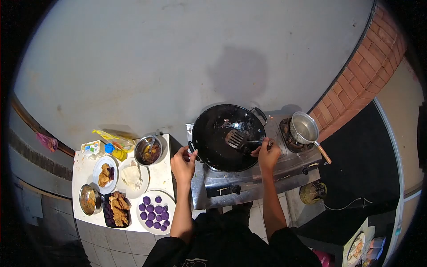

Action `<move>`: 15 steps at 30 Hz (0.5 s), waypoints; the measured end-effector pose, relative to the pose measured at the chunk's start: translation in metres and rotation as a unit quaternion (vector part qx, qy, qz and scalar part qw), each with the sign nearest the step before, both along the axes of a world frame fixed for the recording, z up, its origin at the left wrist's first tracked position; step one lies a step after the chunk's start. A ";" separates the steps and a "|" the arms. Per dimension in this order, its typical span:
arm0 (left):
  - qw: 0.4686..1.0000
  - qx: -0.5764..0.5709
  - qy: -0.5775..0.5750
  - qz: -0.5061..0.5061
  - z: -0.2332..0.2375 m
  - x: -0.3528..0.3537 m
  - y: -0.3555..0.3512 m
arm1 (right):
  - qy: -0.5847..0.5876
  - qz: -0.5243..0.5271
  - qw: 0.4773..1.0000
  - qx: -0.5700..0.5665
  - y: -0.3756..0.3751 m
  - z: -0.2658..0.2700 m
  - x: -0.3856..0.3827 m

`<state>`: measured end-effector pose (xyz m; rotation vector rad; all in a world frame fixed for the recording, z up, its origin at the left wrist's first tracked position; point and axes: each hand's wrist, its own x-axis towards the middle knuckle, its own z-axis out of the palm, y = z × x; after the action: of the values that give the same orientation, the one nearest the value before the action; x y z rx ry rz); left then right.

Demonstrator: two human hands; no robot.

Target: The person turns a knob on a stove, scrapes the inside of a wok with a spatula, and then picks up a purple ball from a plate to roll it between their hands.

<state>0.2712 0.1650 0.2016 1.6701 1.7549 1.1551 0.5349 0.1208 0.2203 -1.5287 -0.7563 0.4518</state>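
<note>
A black wok (213,153) sits on the left burner of the gas stove, with oily sheen and a few bits inside. At its left loop handle is my left hand (183,164), fingers closed around the handle. My right hand (268,155) grips the dark handle of a slotted turner (235,139). The turner's slotted head rests in or just above the wok, right of its middle; contact is hard to tell.
A saucepan (304,127) stands on the right burner of the stove (240,182), its wooden handle sticking out. On the white table (82,169) at left are a plate (151,229) of purple balls, fried pieces (119,209), a steel bowl (148,150) and an oil bottle (116,152).
</note>
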 end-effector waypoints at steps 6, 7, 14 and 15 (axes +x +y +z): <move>1.000 0.005 -0.016 -0.007 -0.008 -0.003 0.005 | -0.047 0.004 0.999 0.009 -0.004 -0.004 0.013; 1.000 0.003 -0.017 -0.009 -0.007 -0.003 0.005 | -0.057 0.004 0.998 0.007 -0.006 -0.002 0.012; 0.998 -0.034 -0.055 -0.020 -0.002 -0.002 0.009 | -0.112 0.034 0.993 -0.021 -0.017 0.002 0.007; 0.998 -0.029 -0.053 -0.021 -0.004 -0.002 0.009 | -0.114 0.037 0.993 -0.022 -0.019 0.001 0.007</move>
<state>0.2694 0.1745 0.1973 1.5742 1.6652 1.1429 0.5415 0.1019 0.2214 -1.6141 -0.9881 0.3544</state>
